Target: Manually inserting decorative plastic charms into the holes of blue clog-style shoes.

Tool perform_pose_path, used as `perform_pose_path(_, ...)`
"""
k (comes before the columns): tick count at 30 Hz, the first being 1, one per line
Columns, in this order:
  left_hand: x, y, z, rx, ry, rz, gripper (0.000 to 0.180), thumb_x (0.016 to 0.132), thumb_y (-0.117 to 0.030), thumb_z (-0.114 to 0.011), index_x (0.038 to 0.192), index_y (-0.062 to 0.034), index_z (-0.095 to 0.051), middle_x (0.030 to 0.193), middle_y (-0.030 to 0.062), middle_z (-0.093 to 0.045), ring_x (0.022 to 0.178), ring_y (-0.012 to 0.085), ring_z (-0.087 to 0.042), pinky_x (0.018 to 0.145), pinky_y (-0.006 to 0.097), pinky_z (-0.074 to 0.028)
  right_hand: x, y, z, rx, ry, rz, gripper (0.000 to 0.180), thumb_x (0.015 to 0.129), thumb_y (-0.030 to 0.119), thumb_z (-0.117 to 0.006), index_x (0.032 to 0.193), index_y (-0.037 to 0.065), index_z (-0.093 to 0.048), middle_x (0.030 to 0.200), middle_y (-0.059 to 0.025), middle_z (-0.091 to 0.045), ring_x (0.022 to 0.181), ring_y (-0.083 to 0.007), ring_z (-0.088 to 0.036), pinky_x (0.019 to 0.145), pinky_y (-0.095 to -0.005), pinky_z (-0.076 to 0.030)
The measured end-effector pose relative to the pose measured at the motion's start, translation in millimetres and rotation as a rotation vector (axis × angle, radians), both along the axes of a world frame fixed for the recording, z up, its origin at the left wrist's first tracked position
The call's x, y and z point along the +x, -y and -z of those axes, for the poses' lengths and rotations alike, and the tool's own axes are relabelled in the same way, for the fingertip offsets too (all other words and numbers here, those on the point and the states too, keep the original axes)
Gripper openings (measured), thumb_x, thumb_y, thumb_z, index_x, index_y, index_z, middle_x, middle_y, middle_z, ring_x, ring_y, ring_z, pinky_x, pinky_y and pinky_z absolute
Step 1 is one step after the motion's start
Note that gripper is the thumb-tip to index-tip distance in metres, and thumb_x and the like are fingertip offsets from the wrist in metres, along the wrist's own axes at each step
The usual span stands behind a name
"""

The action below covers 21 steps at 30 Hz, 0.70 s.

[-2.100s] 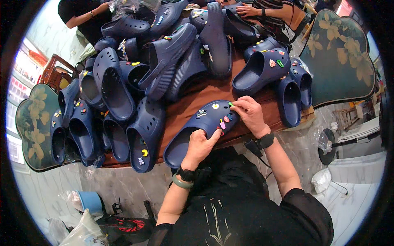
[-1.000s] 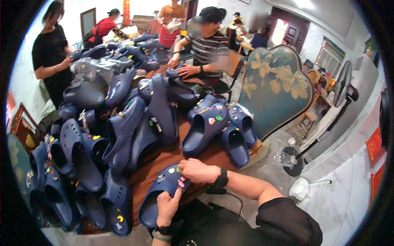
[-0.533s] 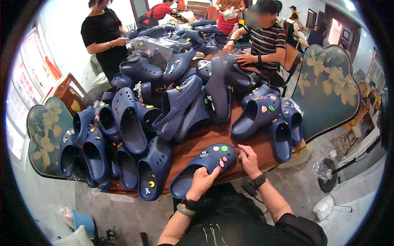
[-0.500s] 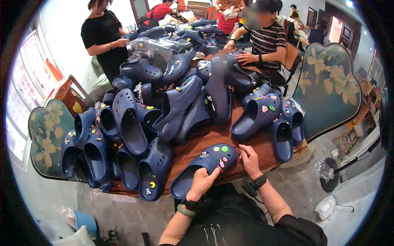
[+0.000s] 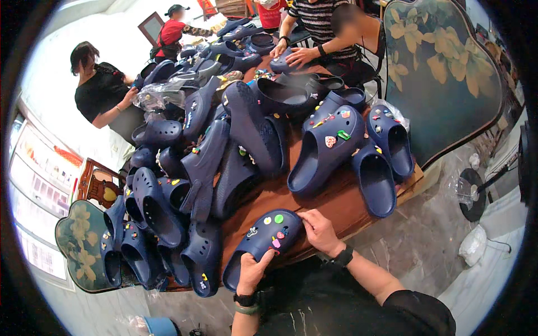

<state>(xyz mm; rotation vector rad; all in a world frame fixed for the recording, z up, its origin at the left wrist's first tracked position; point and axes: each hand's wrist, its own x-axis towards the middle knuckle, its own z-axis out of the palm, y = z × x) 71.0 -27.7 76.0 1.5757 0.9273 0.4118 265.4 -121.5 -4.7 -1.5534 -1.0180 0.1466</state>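
Note:
A navy clog (image 5: 259,239) with colourful shoe charms lies tilted at the table's near edge, its toe pointing up and right. My left hand (image 5: 252,273) grips its near side, thumb over the upper beside a pink charm (image 5: 275,242). At the toe, my right hand (image 5: 321,231) has its fingers curled and pinched together, the tips against the rim; whatever is between them, if anything, is hidden. A clog with holes and a few charms (image 5: 203,257) stands just left of the one I hold. Beyond my right hand is another charm-covered clog (image 5: 327,148).
Many navy clogs are heaped over the brown table (image 5: 252,204). Two more clogs (image 5: 374,179) sit at its right edge. A person in a striped top (image 5: 322,22) handles a clog across the table; a person in black (image 5: 103,92) stands far left. A blue bucket (image 5: 159,326) is on the floor.
My view has turned, so the scene appears rotated. My right hand has come from just off the toe to touch it. My left hand keeps its grip on the clog.

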Motion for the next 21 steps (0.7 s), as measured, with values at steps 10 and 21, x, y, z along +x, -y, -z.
perform_pose_path(10,-1,-5,3,-0.036,0.114,0.024,0.021,0.084,-0.009,-0.071,0.102,0.0012,-0.068,0.097,0.0023,-0.069,0.085,0.012,-0.065,0.077,0.026,-0.05,-3,-3,-3,-0.004,0.008,-0.003,0.024,0.086,-0.005,-0.054,0.107,0.001,-0.062,0.099,-0.0163,-0.062,0.09,-0.0335,-0.063,0.077,-0.0365,-0.052)
perform_pose_path(21,0,-2,19,0.121,0.197,0.112,0.025,0.085,-0.017,-0.071,0.103,0.0008,-0.07,0.096,0.004,-0.071,0.087,0.0133,-0.065,0.079,0.028,-0.051,-4,-5,-1,-0.029,0.153,0.068,0.025,0.083,-0.006,-0.053,0.104,0.003,-0.063,0.097,-0.016,-0.062,0.089,-0.0357,-0.062,0.077,-0.0394,-0.051)
